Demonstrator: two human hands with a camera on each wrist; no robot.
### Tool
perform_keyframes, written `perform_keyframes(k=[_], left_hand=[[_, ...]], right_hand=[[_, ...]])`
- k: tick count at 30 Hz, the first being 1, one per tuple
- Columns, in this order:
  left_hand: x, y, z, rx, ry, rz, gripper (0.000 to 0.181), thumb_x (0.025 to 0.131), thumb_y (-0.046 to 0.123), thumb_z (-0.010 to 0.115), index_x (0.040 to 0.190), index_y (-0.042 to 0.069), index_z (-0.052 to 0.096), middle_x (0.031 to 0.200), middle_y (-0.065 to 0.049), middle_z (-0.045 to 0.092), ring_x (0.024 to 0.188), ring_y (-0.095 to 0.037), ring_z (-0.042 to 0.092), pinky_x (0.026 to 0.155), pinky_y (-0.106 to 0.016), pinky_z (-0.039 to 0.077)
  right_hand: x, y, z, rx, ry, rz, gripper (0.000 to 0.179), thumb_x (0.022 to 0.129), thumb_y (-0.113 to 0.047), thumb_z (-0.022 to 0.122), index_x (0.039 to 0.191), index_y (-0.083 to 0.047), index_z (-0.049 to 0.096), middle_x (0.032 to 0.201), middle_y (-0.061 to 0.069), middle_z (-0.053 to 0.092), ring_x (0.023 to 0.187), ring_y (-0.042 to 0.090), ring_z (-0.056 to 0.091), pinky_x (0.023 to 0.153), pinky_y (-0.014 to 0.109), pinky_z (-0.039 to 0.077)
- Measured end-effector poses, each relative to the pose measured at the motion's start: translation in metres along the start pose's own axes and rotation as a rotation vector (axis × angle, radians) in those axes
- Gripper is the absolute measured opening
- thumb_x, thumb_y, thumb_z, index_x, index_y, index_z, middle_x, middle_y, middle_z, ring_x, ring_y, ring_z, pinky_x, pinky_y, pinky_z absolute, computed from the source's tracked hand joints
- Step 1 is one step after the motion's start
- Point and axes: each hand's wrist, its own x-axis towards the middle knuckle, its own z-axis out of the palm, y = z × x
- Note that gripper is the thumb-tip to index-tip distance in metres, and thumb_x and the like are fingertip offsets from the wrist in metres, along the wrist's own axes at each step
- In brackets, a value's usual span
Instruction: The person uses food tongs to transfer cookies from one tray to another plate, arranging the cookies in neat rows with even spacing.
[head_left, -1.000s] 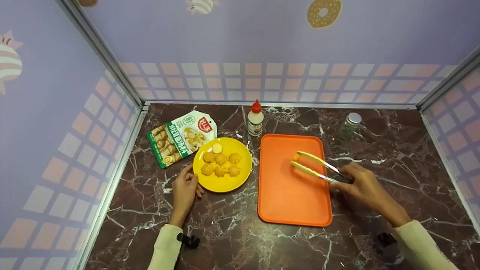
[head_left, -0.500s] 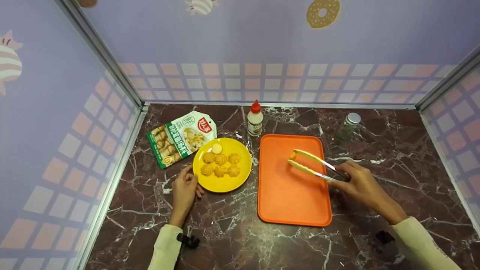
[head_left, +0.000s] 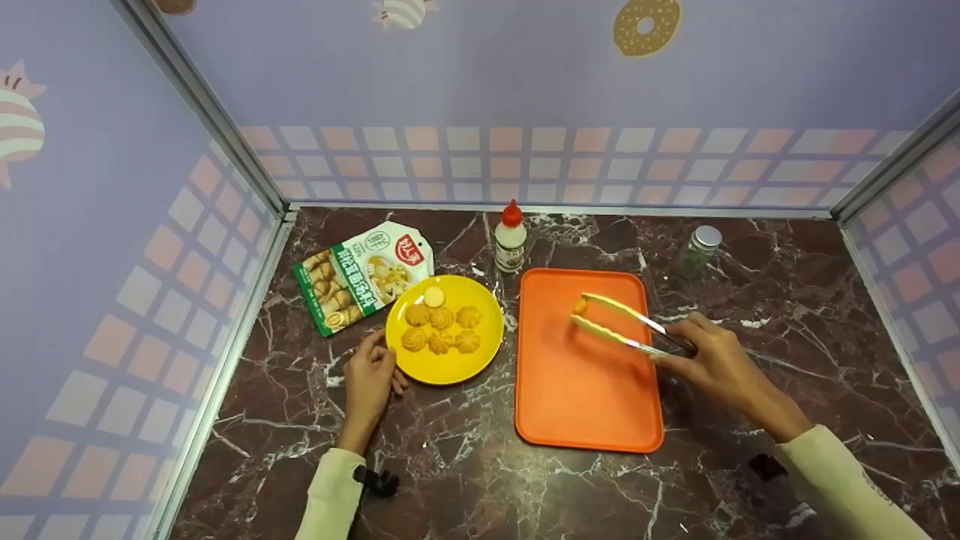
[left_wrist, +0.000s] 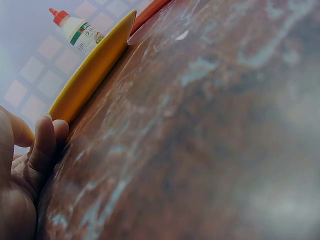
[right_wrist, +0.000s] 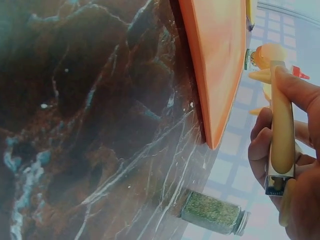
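My left hand [head_left: 370,377] holds the near-left rim of a yellow plate [head_left: 446,371]. On the plate lie several golden piped cookies [head_left: 440,343] and one pale round piece [head_left: 433,297]. In the left wrist view, fingers [left_wrist: 44,145] meet the plate's edge. My right hand [head_left: 716,360] grips metal tongs [head_left: 637,346] with yellow scalloped tips, held above an orange tray [head_left: 585,397]. Between the tips is a small golden piece [head_left: 580,306], likely a cookie. The right wrist view shows thumb and fingers around the tongs' handle [right_wrist: 282,135].
Behind the plate, a green-and-white food packet [head_left: 364,277] lies flat. A red-capped squeeze bottle [head_left: 511,240] stands behind the tray's left corner. At the back right stands a jar of green flakes [head_left: 699,251]. Patterned walls border the dark marbled table [head_left: 480,487].
My right hand and the tongs have shifted slightly left and toward the back over the tray, carrying the small golden piece. The left hand and plate have stayed put.
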Motion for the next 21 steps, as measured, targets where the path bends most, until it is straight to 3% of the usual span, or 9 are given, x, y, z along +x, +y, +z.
perform_keyframes(k=[3, 16, 21], left_hand=[[0.000, 0.000, 0.000, 0.006, -0.001, -0.005, 0.044, 0.112, 0.004, 0.058, 0.155, -0.004, 0.057, 0.090, -0.023, 0.072, 0.048, -0.023, 0.065, 0.040, -0.030, 0.055], [0.000, 0.000, 0.001, 0.007, 0.012, -0.005, 0.042, 0.112, 0.001, 0.058, 0.153, -0.002, 0.059, 0.086, -0.022, 0.071, 0.047, -0.025, 0.065, 0.039, -0.029, 0.054], [-0.001, 0.008, 0.003, 0.022, 0.015, -0.036, 0.042, 0.111, -0.005, 0.055, 0.153, -0.008, 0.056, 0.085, -0.026, 0.069, 0.048, -0.030, 0.064, 0.039, -0.028, 0.054]], right_hand=[[0.005, -0.001, 0.000, -0.015, 0.007, -0.023, 0.034, 0.080, -0.003, 0.098, 0.107, -0.002, 0.077, 0.087, 0.006, 0.058, 0.066, 0.003, 0.043, 0.056, 0.015, 0.036], [0.021, -0.008, 0.003, -0.029, 0.023, -0.040, 0.035, 0.079, -0.007, 0.100, 0.106, -0.002, 0.077, 0.083, 0.004, 0.054, 0.066, 0.003, 0.042, 0.055, 0.016, 0.036], [0.024, -0.010, 0.005, -0.028, 0.012, -0.031, 0.035, 0.080, -0.010, 0.100, 0.107, -0.003, 0.078, 0.084, 0.003, 0.054, 0.065, 0.002, 0.042, 0.053, 0.017, 0.037]])
